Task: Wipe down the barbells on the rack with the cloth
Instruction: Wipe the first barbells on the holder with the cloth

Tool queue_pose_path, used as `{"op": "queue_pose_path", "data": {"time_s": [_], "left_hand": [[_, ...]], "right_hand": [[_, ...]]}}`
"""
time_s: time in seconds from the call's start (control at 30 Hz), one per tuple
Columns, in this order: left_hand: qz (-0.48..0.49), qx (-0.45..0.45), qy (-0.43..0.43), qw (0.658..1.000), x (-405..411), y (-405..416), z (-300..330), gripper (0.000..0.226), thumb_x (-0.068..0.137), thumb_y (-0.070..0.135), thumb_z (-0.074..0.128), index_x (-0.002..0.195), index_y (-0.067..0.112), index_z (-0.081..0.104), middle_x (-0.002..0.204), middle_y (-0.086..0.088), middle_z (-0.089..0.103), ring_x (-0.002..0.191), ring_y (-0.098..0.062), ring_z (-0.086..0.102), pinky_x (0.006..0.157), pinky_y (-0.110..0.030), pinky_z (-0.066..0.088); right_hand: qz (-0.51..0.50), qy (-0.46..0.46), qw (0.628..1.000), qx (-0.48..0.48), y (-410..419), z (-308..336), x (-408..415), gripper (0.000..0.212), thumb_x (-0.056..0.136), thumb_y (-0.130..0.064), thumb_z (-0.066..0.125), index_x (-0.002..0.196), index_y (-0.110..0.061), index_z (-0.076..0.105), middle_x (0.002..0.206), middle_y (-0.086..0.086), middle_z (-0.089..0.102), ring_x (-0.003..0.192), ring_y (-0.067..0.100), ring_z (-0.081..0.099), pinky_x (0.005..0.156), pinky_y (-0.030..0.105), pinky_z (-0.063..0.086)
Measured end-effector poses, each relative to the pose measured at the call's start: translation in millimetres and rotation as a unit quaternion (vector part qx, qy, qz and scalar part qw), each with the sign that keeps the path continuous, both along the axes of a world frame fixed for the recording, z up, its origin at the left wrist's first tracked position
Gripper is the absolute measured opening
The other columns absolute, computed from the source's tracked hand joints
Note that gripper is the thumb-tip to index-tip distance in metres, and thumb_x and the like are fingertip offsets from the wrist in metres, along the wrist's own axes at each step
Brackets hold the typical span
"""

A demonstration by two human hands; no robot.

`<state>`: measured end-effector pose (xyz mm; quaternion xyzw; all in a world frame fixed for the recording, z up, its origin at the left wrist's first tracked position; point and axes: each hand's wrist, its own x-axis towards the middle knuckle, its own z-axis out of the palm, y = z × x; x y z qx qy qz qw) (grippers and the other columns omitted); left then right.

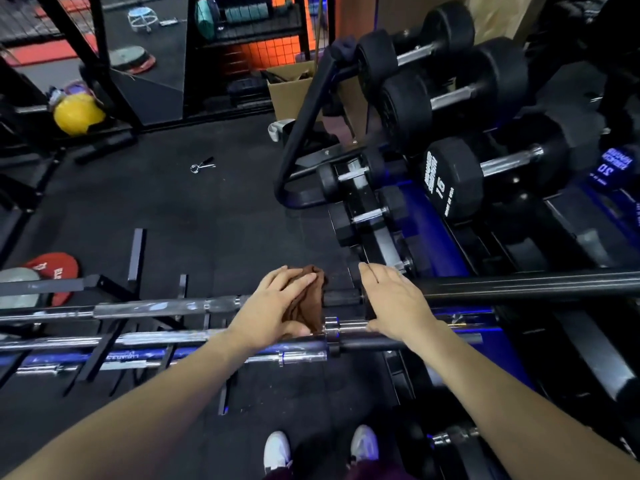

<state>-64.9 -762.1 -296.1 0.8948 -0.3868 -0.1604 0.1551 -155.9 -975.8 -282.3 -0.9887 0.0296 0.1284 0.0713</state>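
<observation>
where racked, barbells (194, 336) lie left-right.

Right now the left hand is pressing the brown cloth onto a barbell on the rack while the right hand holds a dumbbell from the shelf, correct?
Not quite. The head view shows the right hand resting on the black steel barbell, not holding a dumbbell; the black rubber dumbbells sit untouched on their shelf. The rest stands: the left hand presses the crumpled brown cloth onto a chrome barbell on the rack.

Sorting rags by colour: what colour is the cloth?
Brown; the cloth under the left hand shows best in the head view.
</observation>
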Motion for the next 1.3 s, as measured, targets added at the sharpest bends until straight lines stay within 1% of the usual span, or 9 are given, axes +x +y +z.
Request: {"op": "queue_pose_path", "data": {"time_s": [0.2, 0.3, 0.43, 0.57, 0.83, 0.93, 1.0, 1.13, 1.3], "left_hand": [[-0.01, -0.111, -0.066, 0.992, -22.4, -41.3, -4.5, 0.054, 0.082, 0.015, 0.07, 0.133, 0.012, 0.053, 0.134, -0.007, 0.052, 0.129, -0.031, 0.039, 0.111, -0.031, 0.025], [-0.032, -0.064, -0.067, 0.995, -30.5, -65.3, -1.6, 0.075, 0.083, 0.025, 0.07, 0.146, 0.013, 0.032, 0.147, -0.007, 0.036, 0.138, -0.029, 0.023, 0.119, -0.032, 0.009], [-0.069, 0.079, -0.138, 0.985, -26.0, -66.8, -0.5, 0.101, 0.079, 0.046, 0.068, 0.152, 0.014, 0.005, 0.156, -0.005, 0.017, 0.143, -0.024, 0.011, 0.111, -0.02, -0.012], [-0.058, 0.109, -0.141, 0.982, -20.5, -78.4, -0.8, 0.08, 0.088, 0.055, 0.051, 0.15, 0.018, 0.016, 0.144, -0.001, 0.035, 0.127, -0.023, 0.034, 0.108, -0.027, 0.024], [0.035, 0.001, 0.035, 0.999, 8.0, -81.7, 11.3, 0.04, 0.089, 0.046, 0.058, 0.122, 0.024, 0.061, 0.119, -0.001, 0.062, 0.108, -0.024, 0.058, 0.088, -0.031, 0.044], [0.022, 0.021, -0.006, 1.0, -0.8, -66.5, 7.0, 0.042, 0.091, 0.043, 0.057, 0.13, 0.027, 0.055, 0.12, 0.001, 0.057, 0.107, -0.025, 0.054, 0.091, -0.034, 0.045], [-0.016, 0.052, -0.108, 0.993, -12.9, -51.3, -2.4, 0.057, 0.085, 0.042, 0.064, 0.136, 0.024, 0.048, 0.126, -0.001, 0.053, 0.113, -0.027, 0.049, 0.093, -0.041, 0.047], [-0.023, -0.006, -0.306, 0.952, -26.2, -52.8, -28.2, 0.058, 0.069, 0.04, 0.072, 0.116, 0.008, 0.064, 0.104, -0.009, 0.066, 0.099, -0.025, 0.05, 0.09, -0.034, 0.042], [0.022, 0.047, -0.213, 0.976, -19.2, -67.3, -26.4, 0.044, 0.093, 0.048, 0.031, 0.117, 0.025, 0.059, 0.098, -0.002, 0.058, 0.078, -0.028, 0.05, 0.067, -0.039, 0.054]], "right_hand": [[0.001, -0.033, 0.999, -0.002, 0.4, -8.6, -0.1, 0.087, 0.078, -0.026, 0.075, 0.144, -0.01, 0.022, 0.143, 0.004, 0.033, 0.133, 0.021, 0.031, 0.113, 0.026, 0.019], [-0.003, -0.047, 0.999, 0.009, -0.4, -9.4, 0.7, 0.087, 0.075, -0.029, 0.077, 0.143, -0.011, 0.026, 0.141, 0.003, 0.036, 0.132, 0.02, 0.033, 0.112, 0.026, 0.021], [-0.001, -0.063, 0.998, 0.004, 1.7, -12.7, 0.3, 0.086, 0.073, -0.029, 0.078, 0.142, -0.011, 0.03, 0.138, 0.004, 0.04, 0.129, 0.021, 0.037, 0.111, 0.027, 0.024], [0.007, -0.063, 0.998, -0.001, 1.2, -11.3, -1.1, 0.087, 0.075, -0.028, 0.076, 0.144, -0.01, 0.026, 0.143, 0.004, 0.035, 0.132, 0.021, 0.033, 0.111, 0.028, 0.024], [0.003, -0.05, 0.999, -0.002, 0.7, -6.7, -1.3, 0.086, 0.078, -0.024, 0.073, 0.146, -0.01, 0.022, 0.147, 0.004, 0.032, 0.135, 0.021, 0.03, 0.109, 0.027, 0.025], [0.005, -0.048, 0.999, -0.003, 3.6, -6.9, -1.3, 0.088, 0.08, -0.024, 0.072, 0.148, -0.009, 0.019, 0.148, 0.005, 0.031, 0.136, 0.021, 0.029, 0.111, 0.027, 0.024], [0.006, -0.048, 0.999, -0.004, 5.0, -8.3, -1.2, 0.09, 0.079, -0.025, 0.073, 0.149, -0.008, 0.017, 0.149, 0.005, 0.03, 0.136, 0.021, 0.029, 0.112, 0.027, 0.023], [-0.004, -0.056, 0.998, 0.002, 6.6, -10.8, -0.9, 0.092, 0.079, -0.025, 0.074, 0.149, -0.009, 0.017, 0.148, 0.004, 0.031, 0.135, 0.021, 0.031, 0.111, 0.028, 0.025], [-0.012, -0.049, 0.999, 0.002, 2.6, -12.0, -1.6, 0.09, 0.081, -0.02, 0.071, 0.15, -0.008, 0.015, 0.148, 0.005, 0.03, 0.136, 0.021, 0.029, 0.112, 0.028, 0.024]]}}
